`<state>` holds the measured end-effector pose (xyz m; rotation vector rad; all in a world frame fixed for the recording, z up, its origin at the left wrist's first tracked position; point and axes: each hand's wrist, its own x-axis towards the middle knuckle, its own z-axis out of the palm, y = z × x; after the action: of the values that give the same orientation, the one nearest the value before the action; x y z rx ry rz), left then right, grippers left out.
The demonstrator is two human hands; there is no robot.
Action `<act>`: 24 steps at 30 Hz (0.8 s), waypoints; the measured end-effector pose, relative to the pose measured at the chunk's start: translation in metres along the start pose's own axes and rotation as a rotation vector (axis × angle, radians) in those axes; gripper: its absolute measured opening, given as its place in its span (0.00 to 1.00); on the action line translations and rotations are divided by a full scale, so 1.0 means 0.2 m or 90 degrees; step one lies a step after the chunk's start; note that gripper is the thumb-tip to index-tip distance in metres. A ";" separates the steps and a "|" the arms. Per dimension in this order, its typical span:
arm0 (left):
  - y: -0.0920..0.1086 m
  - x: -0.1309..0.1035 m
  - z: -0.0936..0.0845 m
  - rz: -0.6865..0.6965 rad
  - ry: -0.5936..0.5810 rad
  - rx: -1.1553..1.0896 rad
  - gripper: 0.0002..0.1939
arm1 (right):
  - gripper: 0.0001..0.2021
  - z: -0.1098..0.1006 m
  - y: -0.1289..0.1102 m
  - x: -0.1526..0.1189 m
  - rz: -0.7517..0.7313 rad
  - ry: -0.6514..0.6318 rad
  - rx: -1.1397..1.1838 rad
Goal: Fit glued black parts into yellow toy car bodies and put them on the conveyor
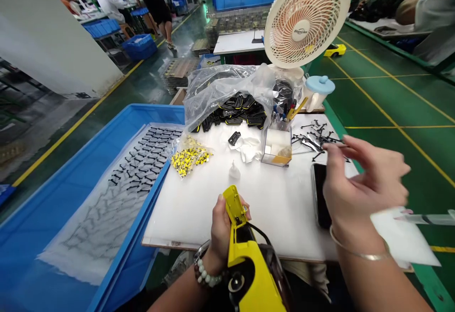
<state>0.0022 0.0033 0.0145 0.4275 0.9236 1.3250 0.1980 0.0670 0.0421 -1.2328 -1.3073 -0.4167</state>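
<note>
My left hand [221, 226] is wrapped round the front of a yellow toy car body [254, 274], whose raised yellow flap [233, 204] points away from me. On the right, my right hand [359, 174] is pinched at the edge of a pile of small black rod-like parts [316, 136]; a thin dark piece shows at its fingertips. Beneath that hand lies a black phone [321, 196]. A bag of small yellow and black pieces [190, 158] rests on the white table [277, 212], and a plastic bag of black parts [241, 110] is behind it.
A blue bin [117, 117] with rows of black parts on film stands at the left. At the back are a fan [301, 30], a lidded mug [318, 91] and a clear box [277, 148]. A syringe [433, 218] lies at the right, and a small bottle [234, 172] stands mid-table.
</note>
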 end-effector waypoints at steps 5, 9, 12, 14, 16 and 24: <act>0.00 0.00 0.00 0.003 -0.004 0.008 0.25 | 0.23 -0.19 -0.28 -0.16 0.125 -0.150 0.342; -0.02 0.00 -0.03 -0.037 0.036 -0.007 0.25 | 0.25 -0.19 -0.32 -0.27 0.082 -0.194 0.334; -0.04 0.01 -0.04 -0.070 0.053 -0.006 0.27 | 0.26 -0.18 -0.30 -0.27 0.054 -0.205 0.329; -0.04 0.01 -0.04 -0.076 0.057 -0.004 0.27 | 0.27 -0.18 -0.30 -0.26 0.038 -0.212 0.319; -0.03 0.01 -0.03 -0.065 0.052 -0.002 0.27 | 0.27 -0.19 -0.30 -0.26 0.037 -0.221 0.313; -0.01 0.00 -0.01 -0.011 0.006 -0.009 0.25 | 0.26 -0.22 -0.31 -0.24 -0.035 -0.254 0.315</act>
<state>0.0021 0.0018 0.0110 0.4019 0.9236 1.3186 0.1545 -0.0122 0.0359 -0.8827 -1.6622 0.1278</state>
